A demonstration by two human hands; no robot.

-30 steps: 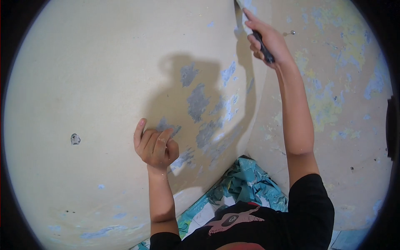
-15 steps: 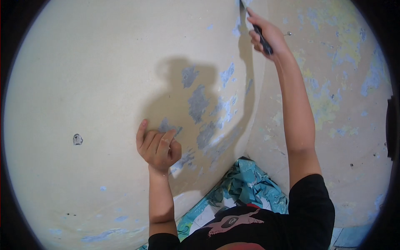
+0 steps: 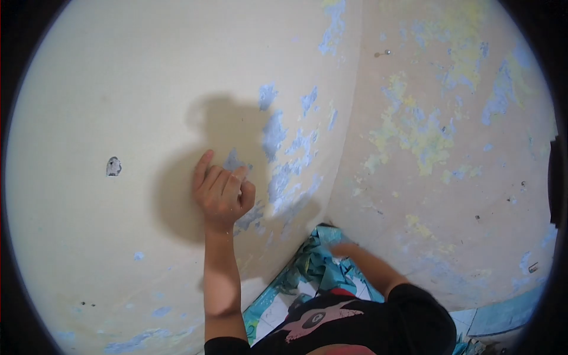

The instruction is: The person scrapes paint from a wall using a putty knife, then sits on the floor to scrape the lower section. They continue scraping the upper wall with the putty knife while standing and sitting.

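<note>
My left hand [image 3: 223,192] is raised in front of the pale wall [image 3: 118,89], its fingers mostly curled, the little or index finger more extended. Whether it holds anything small is hidden. Low near the corner, my right hand [image 3: 340,249] is smeared by motion above crumpled teal sheeting [image 3: 316,263]. Its fingers cannot be made out, and no tool shows clearly in it. Bluish patches of peeled paint [image 3: 274,136] mark the wall just right of my left hand.
A second wall [image 3: 402,177] with yellow and blue peeled patches meets the first at a corner. It bears a small metal hook or knob [image 3: 387,52]. A chipped hole [image 3: 113,167] is on the left wall. White tiles [image 3: 278,310] show below.
My right hand has dropped from high on the corner, where it held a dark-handled tool, to low by the sheeting. The view has shifted slightly; my left hand keeps its curled pose.
</note>
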